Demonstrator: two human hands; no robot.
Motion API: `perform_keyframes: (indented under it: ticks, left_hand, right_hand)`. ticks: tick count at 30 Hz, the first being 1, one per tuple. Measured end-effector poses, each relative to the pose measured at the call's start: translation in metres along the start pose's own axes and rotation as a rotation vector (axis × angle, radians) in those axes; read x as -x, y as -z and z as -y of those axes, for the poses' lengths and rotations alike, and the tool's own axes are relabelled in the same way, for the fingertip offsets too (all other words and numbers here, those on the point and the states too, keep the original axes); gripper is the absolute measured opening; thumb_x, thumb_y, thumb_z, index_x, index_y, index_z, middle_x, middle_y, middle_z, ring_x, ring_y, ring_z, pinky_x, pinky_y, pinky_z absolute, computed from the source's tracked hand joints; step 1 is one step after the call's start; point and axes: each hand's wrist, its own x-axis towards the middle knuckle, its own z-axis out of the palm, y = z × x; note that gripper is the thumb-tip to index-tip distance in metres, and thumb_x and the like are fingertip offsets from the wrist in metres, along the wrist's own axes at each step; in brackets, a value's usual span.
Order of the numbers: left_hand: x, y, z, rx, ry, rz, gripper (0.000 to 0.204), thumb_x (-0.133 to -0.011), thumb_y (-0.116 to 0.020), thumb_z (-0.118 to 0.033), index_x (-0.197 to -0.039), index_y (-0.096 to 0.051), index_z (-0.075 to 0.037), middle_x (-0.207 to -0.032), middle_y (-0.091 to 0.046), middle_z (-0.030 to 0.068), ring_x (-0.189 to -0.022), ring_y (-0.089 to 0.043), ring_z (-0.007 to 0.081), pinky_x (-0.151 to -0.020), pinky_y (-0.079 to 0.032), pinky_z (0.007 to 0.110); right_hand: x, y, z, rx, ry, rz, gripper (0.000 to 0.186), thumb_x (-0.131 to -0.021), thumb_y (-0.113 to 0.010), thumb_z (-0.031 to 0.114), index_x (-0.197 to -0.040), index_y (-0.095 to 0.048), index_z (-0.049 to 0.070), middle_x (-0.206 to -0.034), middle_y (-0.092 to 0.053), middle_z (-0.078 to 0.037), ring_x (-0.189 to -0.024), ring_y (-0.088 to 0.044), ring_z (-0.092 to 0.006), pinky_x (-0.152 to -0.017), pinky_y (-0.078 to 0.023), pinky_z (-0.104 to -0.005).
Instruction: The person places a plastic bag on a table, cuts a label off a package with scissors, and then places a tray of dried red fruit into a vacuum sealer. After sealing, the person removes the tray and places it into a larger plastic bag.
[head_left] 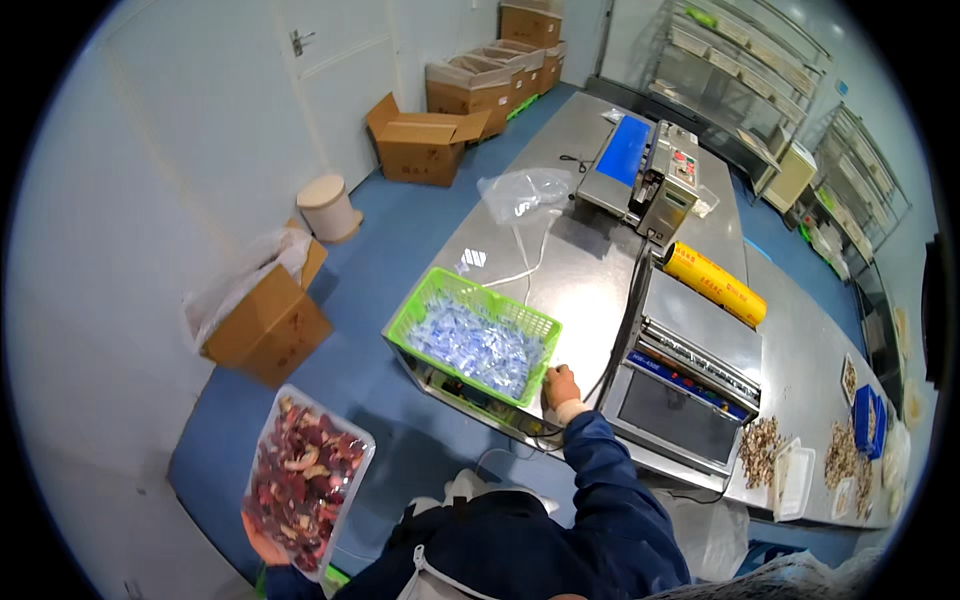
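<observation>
My left hand [264, 541] grips the lower left edge of a clear plastic tray [357, 462]. The tray is packed with dark red and tan pieces [303, 478], looks wrapped in glossy film and is tilted over the floor at my left. My right hand [562, 386] is closed with curled fingers, right beside the near right corner of a light green plastic basket [547, 330]. Whether anything is inside those fingers is hidden. Many small clear and bluish packets [475, 342] fill the basket, which sits at the left corner of the steel table [585, 290].
Right of the basket stands a film-wrapping machine [690, 370] with a yellow film roll [715, 284]. A sealing machine with a blue belt [622, 150] is farther back. Cardboard boxes [270, 325] and a round stool [328, 205] line the left. Brown pieces [762, 450] lie at the right.
</observation>
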Motion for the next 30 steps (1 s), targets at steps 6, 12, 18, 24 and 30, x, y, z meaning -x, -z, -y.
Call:
perform_keyframes:
  ticks: [6,12,18,24,30]
  left_hand:
    - [-0.041,0.009,-0.019,0.058,-0.021,-0.043,0.052,-0.093,-0.031,-0.038,-0.132,-0.037,-0.005,-0.136,-0.038,0.0137,-0.124,-0.037,0.0319,-0.104,-0.027,0.046]
    - [-0.060,0.012,-0.047,0.130,-0.068,-0.052,0.052,-0.093,-0.030,-0.038,-0.132,-0.037,-0.005,-0.136,-0.038,0.0138,-0.124,-0.037,0.0322,-0.105,-0.027,0.047]
    - [-0.126,0.035,-0.070,0.131,-0.211,-0.086,0.052,-0.092,-0.031,-0.037,-0.133,-0.035,-0.005,-0.136,-0.038,0.0132,-0.123,-0.038,0.0315,-0.103,-0.029,0.046]
    - [-0.162,-0.009,-0.093,0.133,-0.246,-0.105,0.053,-0.092,-0.031,-0.038,-0.133,-0.035,-0.004,-0.136,-0.038,0.0143,-0.124,-0.037,0.0321,-0.103,-0.028,0.048]
    - [-0.213,0.031,-0.105,0.136,-0.317,-0.159,0.046,-0.093,-0.033,-0.035,-0.128,-0.042,-0.006,-0.132,-0.044,0.0133,-0.121,-0.041,0.0314,-0.103,-0.030,0.045]
  right_hand:
    - [-0.009,-0.007,-0.080,-0.223,-0.280,-0.302,0.014,-0.078,-0.051,0.005,-0.083,-0.064,0.008,-0.074,-0.062,-0.016,-0.062,-0.062,-0.0281,-0.057,-0.049,-0.0372]
    - [-0.057,0.085,0.010,-0.874,-0.399,-0.326,0.023,-0.079,-0.040,-0.001,-0.086,-0.061,0.002,-0.063,-0.055,-0.008,-0.047,-0.053,-0.0147,-0.040,-0.043,-0.0273]
    - [-0.151,0.072,0.101,-1.180,-0.273,-0.155,0.020,-0.078,-0.040,-0.003,-0.090,-0.057,-0.004,-0.073,-0.055,-0.009,-0.053,-0.050,-0.0143,-0.051,-0.044,-0.0246]
    - [-0.266,0.014,0.186,-1.155,-0.041,0.180,0.045,-0.075,-0.056,-0.007,-0.118,-0.048,-0.005,-0.113,-0.054,-0.012,-0.102,-0.054,-0.0219,-0.085,-0.047,-0.0330]
    - [-0.357,-0.057,0.333,-1.060,0.090,0.585,0.020,-0.084,-0.051,0.002,-0.101,-0.058,-0.005,-0.078,-0.061,-0.008,-0.063,-0.060,-0.0147,-0.056,-0.052,-0.0259]
